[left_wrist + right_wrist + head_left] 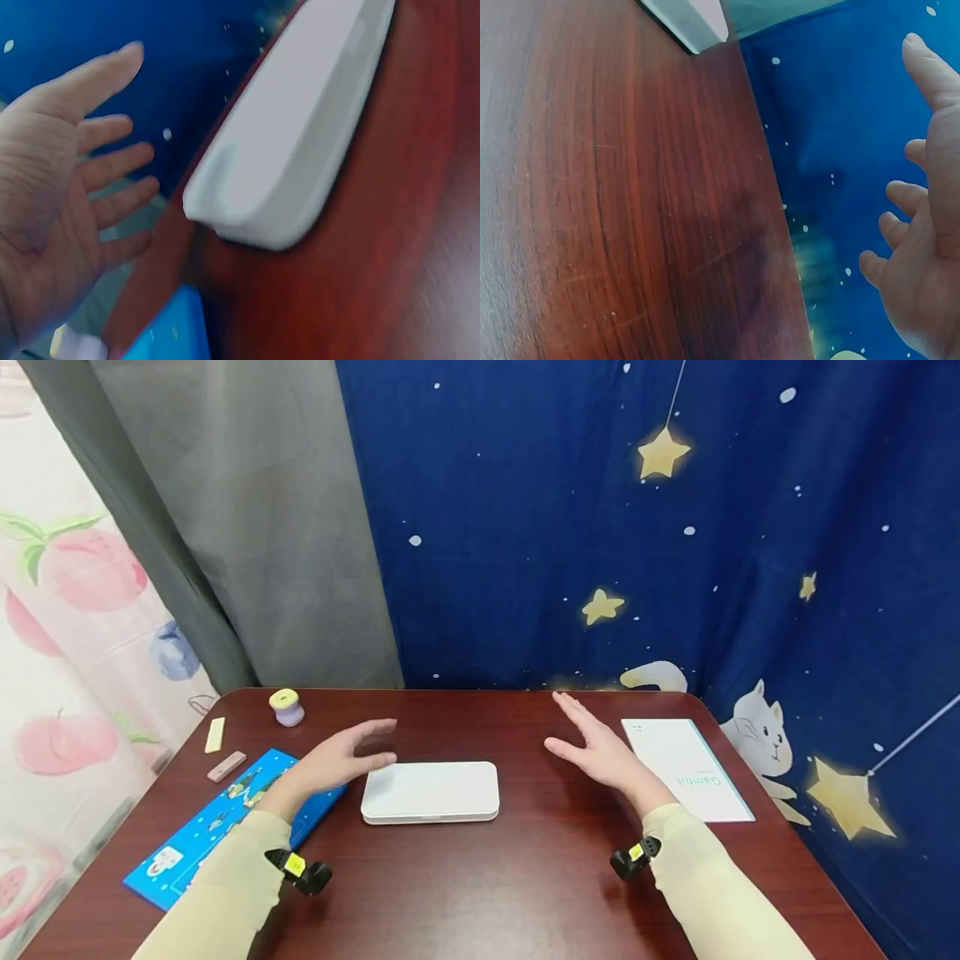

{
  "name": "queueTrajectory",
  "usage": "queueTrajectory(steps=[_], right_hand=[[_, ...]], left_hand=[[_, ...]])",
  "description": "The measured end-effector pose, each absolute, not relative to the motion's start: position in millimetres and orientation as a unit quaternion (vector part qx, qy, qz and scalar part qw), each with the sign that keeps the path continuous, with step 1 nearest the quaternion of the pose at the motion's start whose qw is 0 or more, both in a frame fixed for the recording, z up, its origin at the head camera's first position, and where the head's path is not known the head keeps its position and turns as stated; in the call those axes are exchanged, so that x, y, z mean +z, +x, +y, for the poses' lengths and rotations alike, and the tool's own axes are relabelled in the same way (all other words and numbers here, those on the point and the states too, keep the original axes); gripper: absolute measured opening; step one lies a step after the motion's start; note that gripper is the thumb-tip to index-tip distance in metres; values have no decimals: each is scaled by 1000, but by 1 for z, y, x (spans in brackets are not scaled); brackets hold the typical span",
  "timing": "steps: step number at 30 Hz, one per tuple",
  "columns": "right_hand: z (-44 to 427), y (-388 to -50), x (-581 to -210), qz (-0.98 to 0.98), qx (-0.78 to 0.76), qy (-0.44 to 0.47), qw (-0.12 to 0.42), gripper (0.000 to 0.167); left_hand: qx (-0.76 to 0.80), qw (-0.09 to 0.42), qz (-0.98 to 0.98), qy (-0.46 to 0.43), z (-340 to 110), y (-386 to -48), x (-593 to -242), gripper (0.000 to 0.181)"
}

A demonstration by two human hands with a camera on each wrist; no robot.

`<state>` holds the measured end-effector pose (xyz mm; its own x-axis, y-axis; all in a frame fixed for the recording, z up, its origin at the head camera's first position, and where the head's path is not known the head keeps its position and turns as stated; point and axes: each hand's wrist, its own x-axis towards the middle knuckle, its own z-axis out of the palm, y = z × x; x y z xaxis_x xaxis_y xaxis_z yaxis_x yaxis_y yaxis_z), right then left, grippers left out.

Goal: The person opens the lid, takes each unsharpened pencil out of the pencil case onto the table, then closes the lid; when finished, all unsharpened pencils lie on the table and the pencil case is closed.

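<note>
A white flat case with rounded corners (431, 792) lies closed on the table, its long side facing me. Just off its left end hovers my left hand (337, 762), fingers extended and palm turned inward, holding nothing. In the left wrist view the same white case (277, 127) is apart from the spread fingers (120, 165). My right hand (600, 750) is held above the table, right of the case, with straight fingers and nothing in it. The right wrist view shows that hand (922, 247) well away from the case's corner (694, 22).
Under the left forearm lies a blue printed folder or pouch (217, 827). Farther left are a pink eraser-like block (227, 767), a pale yellow block (215, 735) and a small yellow-and-lilac spool-shaped item (287, 707). A white "Gambit" booklet (690, 772) lies at the right. Curtains hang behind the table.
</note>
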<state>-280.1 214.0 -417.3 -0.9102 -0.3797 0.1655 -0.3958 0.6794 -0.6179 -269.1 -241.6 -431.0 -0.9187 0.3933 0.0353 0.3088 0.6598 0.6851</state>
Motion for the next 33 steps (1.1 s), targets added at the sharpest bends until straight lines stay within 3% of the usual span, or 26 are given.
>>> queueTrajectory(steps=[9, 17, 33], right_hand=[[198, -282, -419, -907, 343, 242, -13, 85], [181, -282, -427, -902, 330, 277, -26, 84], [141, -269, -455, -882, 272, 378, -66, 86]], left_hand=[[316, 82, 908, 264, -255, -250, -457, 100], [323, 47, 906, 270, -262, -246, -474, 89], [304, 5, 913, 271, -266, -242, -488, 89]])
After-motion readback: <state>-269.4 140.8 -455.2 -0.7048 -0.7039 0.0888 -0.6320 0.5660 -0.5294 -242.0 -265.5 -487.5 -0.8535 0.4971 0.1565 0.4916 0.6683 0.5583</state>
